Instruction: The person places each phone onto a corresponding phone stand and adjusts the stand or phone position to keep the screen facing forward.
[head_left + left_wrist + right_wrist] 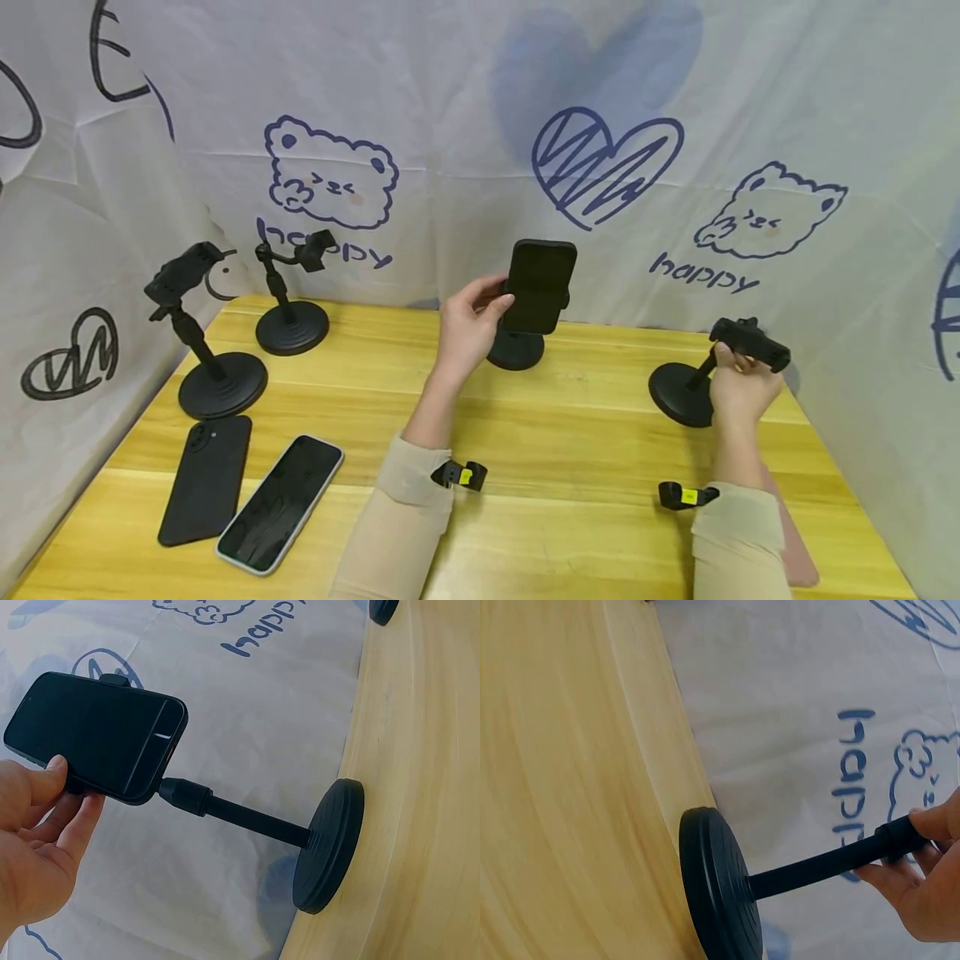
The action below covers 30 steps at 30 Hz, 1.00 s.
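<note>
A black phone sits in the clamp of a black phone stand at the back middle of the table. My left hand holds the phone's left edge, thumb on the front; in the left wrist view the thumb lies over the edge of the phone, with fingers behind. At the right, my right hand grips another black phone stand near the top of its pole, just under the holder. The right wrist view shows thumb and fingers around the pole's collar; the holder is out of that view.
Two more black phone stands stand at the back left. Before them lie a black phone, back up, and a white-edged phone, screen up. A pink flat object is partly under the right forearm. White printed cloth surrounds the table.
</note>
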Each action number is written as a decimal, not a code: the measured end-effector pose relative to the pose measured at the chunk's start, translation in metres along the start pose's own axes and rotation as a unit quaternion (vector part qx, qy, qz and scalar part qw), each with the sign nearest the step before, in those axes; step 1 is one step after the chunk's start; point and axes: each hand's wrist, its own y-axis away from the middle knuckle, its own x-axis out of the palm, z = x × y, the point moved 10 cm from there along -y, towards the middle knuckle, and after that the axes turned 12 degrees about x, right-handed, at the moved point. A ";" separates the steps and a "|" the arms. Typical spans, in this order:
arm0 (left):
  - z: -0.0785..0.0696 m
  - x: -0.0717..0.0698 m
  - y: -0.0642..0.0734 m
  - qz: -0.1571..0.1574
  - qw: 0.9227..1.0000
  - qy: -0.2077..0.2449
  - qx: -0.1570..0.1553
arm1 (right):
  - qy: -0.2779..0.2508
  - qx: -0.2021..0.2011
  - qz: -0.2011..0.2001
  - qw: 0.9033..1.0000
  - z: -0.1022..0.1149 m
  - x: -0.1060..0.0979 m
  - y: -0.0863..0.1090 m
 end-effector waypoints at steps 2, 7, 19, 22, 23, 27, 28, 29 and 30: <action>0.000 0.000 0.000 0.000 1.000 0.000 0.000 | 0.021 -0.013 0.010 1.000 0.002 0.009 0.004; 0.001 0.000 0.001 0.000 1.000 0.001 0.002 | 0.078 -0.033 0.027 0.996 0.005 0.031 0.016; 0.001 -0.001 0.002 0.000 1.000 0.001 -0.005 | 0.142 -0.130 0.103 0.976 0.018 0.083 0.062; 0.001 -0.001 0.001 0.000 1.000 0.000 -0.004 | 0.131 -0.144 0.124 0.973 0.018 0.092 0.072; 0.001 -0.001 0.001 0.000 1.000 -0.001 -0.004 | 0.128 -0.147 0.131 0.972 0.018 0.095 0.075; 0.001 0.000 0.001 0.001 1.000 -0.001 -0.006 | 0.119 -0.154 0.159 0.968 0.017 0.106 0.087; 0.001 0.000 0.001 0.001 1.000 -0.001 -0.008 | 0.117 -0.154 0.166 0.967 0.017 0.108 0.090; 0.002 0.000 0.001 0.001 1.000 -0.002 -0.009 | 0.119 -0.154 0.171 0.966 0.016 0.111 0.092; 0.002 0.000 0.001 0.001 1.000 -0.002 -0.010 | 0.118 -0.156 0.178 0.964 0.017 0.114 0.095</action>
